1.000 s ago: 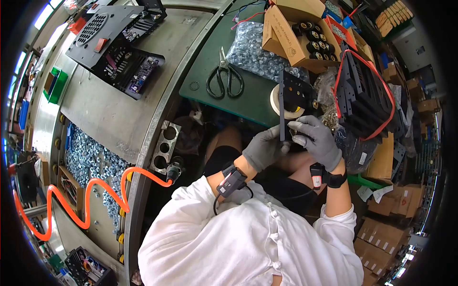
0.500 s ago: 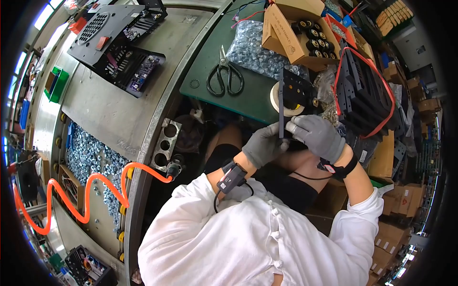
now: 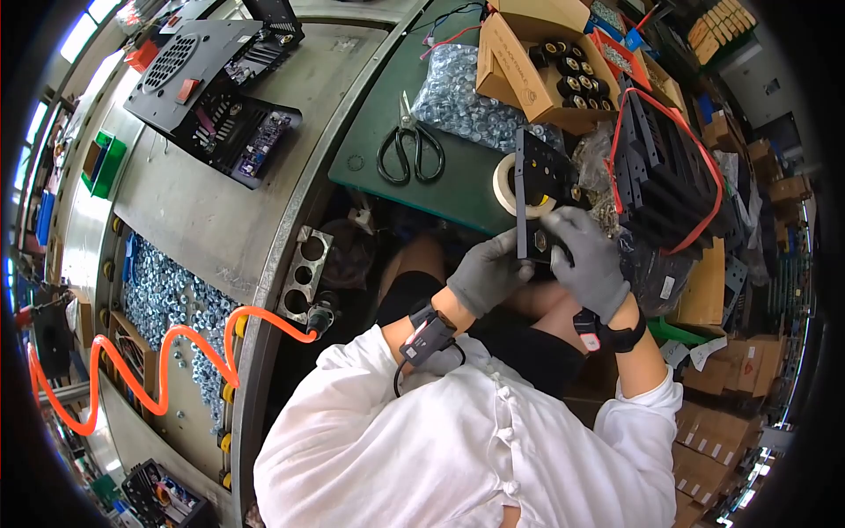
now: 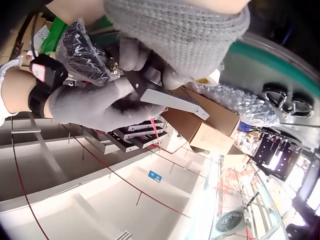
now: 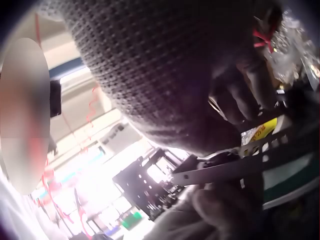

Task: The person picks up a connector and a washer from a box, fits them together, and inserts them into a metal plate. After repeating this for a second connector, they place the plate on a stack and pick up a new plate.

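In the head view, my gloved left hand (image 3: 488, 275) grips the lower end of a black perforated metal panel (image 3: 520, 189), which stands on edge over my lap. A small hexagonal fitting (image 3: 540, 239) shows on the panel's right face. My gloved right hand (image 3: 588, 264) is bent beside that face, its fingertips close to the fitting. In the left wrist view, the right hand's fingers (image 4: 127, 55) lie around the panel's edge (image 4: 172, 101). Whether they pinch a small part I cannot tell. The right wrist view shows the panel (image 5: 225, 170) between both hands.
Scissors (image 3: 405, 145), a bag of metal parts (image 3: 462, 97), a tape roll (image 3: 503, 187) and a box of black fittings (image 3: 519, 66) lie on the green mat (image 3: 370, 154). Stacked black panels (image 3: 664, 167) in a red band stand right. An orange coiled hose (image 3: 163, 370) crosses the left bench.
The right hand first worked at the panel's lower face, then turned over it with the forearm swung right, and has now turned back, uncovering the fitting. The left hand and panel stayed in place.
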{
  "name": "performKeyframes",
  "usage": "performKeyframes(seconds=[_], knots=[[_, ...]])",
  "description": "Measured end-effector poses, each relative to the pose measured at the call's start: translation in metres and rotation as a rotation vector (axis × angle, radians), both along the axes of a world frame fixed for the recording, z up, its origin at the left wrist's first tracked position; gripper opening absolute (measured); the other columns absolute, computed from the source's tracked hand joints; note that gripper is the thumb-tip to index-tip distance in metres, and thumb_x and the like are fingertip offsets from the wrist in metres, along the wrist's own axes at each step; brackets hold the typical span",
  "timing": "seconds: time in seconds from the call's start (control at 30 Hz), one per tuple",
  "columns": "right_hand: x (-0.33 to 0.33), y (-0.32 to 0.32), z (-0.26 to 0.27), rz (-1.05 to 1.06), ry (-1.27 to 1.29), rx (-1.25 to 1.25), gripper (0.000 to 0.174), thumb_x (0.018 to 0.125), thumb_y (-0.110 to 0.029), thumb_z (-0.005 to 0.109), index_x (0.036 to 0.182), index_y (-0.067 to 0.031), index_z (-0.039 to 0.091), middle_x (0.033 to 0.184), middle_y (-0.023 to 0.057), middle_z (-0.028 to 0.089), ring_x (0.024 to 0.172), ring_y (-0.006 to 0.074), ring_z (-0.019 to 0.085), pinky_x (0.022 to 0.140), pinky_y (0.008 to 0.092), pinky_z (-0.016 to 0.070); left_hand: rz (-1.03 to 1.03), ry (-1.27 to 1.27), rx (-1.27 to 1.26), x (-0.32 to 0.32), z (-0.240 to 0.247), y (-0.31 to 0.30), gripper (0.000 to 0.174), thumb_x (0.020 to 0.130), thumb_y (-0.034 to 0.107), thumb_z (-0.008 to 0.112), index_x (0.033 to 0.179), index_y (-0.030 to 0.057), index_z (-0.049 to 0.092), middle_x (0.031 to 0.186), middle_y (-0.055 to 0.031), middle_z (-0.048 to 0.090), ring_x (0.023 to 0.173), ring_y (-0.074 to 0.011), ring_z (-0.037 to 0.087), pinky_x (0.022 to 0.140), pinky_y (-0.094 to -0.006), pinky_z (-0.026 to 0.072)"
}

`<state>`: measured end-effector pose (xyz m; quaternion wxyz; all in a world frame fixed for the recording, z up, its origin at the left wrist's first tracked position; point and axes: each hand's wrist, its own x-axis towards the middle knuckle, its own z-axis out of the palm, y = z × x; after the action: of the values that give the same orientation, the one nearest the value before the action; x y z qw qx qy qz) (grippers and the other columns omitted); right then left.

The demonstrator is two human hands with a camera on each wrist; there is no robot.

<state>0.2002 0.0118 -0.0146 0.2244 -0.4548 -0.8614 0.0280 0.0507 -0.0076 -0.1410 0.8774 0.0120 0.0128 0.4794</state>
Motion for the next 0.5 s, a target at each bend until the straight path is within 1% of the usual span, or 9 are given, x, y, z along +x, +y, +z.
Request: performKeyframes(seconds=[0.03,0.1,0.13,0.17,0.23,0.3,0.37,0.43,0.5], knots=[[0.015,-0.001,-0.003,-0.007,0.004,0.0,0.026,0.075,-0.007,0.061,0.101,-0.0067,0.067,0.081,0.0094,0.064,0.076,0.0324,0.064,0.072,0.0415,0.0539,-0.019,0.011,-0.011,-0.002,0.002,0.0,0.032,0.1,0.017,0.045,0.125,-0.0005,0.054,0.115,-0.011,0.059,0.095,-0.0198,0.056,0.079,-0.0272,0.0483],[0.038,0.0,-0.002,0.146,0.056,-0.548,0.038,0.074,-0.006,0.059,0.112,-0.008,0.064,0.107,0.0131,0.063,0.091,0.0324,0.063,0.079,0.0409,0.0528,-0.043,0.024,-0.012,-0.002,0.006,0.001,0.03,0.098,0.012,0.048,0.125,-0.0003,0.055,0.114,-0.0097,0.061,0.096,-0.0182,0.058,0.081,-0.0267,0.0491],[0.038,-0.005,0.003,0.131,0.137,-0.578,0.035,0.071,-0.003,0.056,0.103,-0.0069,0.068,0.107,0.0127,0.064,0.091,0.0316,0.063,0.079,0.039,0.0528,0.178,0.414,0.282,-0.001,0.008,-0.003,0.03,0.095,0.007,0.052,0.124,-0.0004,0.056,0.112,-0.0076,0.062,0.097,-0.0159,0.059,0.083,-0.0262,0.0493],[0.029,-0.008,0.002,0.127,0.141,-0.579,0.035,0.071,-0.003,0.056,0.103,-0.0069,0.068,0.107,0.0127,0.064,0.091,0.0316,0.063,0.079,0.039,0.0528,0.399,0.803,0.576,0.0,0.009,-0.006,0.031,0.091,0.002,0.055,0.123,-0.0005,0.057,0.11,-0.0056,0.063,0.099,-0.0135,0.06,0.086,-0.0256,0.0495],[-0.013,-0.012,0.009,-0.097,0.213,0.09,0.02,0.066,0.0,0.053,0.077,-0.0036,0.069,0.079,0.0103,0.066,0.075,0.0295,0.065,0.069,0.037,0.0537,0.402,0.886,0.615,-0.001,0.011,-0.005,0.033,0.088,-0.002,0.057,0.122,-0.0004,0.057,0.11,-0.0039,0.064,0.1,-0.0114,0.061,0.088,-0.0255,0.0488],[0.004,-0.013,0.003,-0.057,0.145,0.048,0.019,0.066,0.001,0.054,0.077,-0.0025,0.069,0.079,0.0111,0.066,0.077,0.0293,0.065,0.07,0.0373,0.0539,0.413,0.971,0.659,-0.002,0.012,-0.002,0.036,0.085,-0.005,0.058,0.121,-0.0003,0.058,0.109,-0.0022,0.065,0.101,-0.0094,0.061,0.091,-0.0253,0.0481],[0.035,-0.012,-0.007,0.15,0.165,-0.46,0.032,0.069,-0.002,0.059,0.1,-0.0033,0.067,0.106,0.0141,0.063,0.095,0.0311,0.063,0.082,0.0402,0.0529,0.452,1.062,0.736,-0.005,0.012,-0.001,0.037,0.087,-0.004,0.057,0.124,0.0,0.057,0.111,-0.0021,0.064,0.103,-0.0101,0.06,0.092,-0.025,0.0481],[0.018,-0.013,-0.005,0.139,0.251,-0.408,0.03,0.07,-0.002,0.058,0.099,-0.0029,0.067,0.105,0.0139,0.063,0.094,0.0314,0.063,0.082,0.0399,0.0529,0.443,1.049,0.731,-0.009,0.02,-0.003,0.038,0.087,-0.004,0.056,0.125,-0.0004,0.055,0.112,-0.0021,0.064,0.103,-0.0099,0.06,0.092,-0.0247,0.0479],[-0.013,-0.013,0.005,-0.072,0.189,0.025,0.021,0.067,0.003,0.054,0.081,-0.0017,0.069,0.084,0.0136,0.066,0.081,0.0301,0.065,0.073,0.0388,0.0541,0.432,1.025,0.734,-0.008,0.016,-0.003,0.039,0.088,-0.005,0.056,0.127,-0.0008,0.054,0.112,-0.0022,0.064,0.104,-0.0097,0.06,0.093,-0.0244,0.0478]])
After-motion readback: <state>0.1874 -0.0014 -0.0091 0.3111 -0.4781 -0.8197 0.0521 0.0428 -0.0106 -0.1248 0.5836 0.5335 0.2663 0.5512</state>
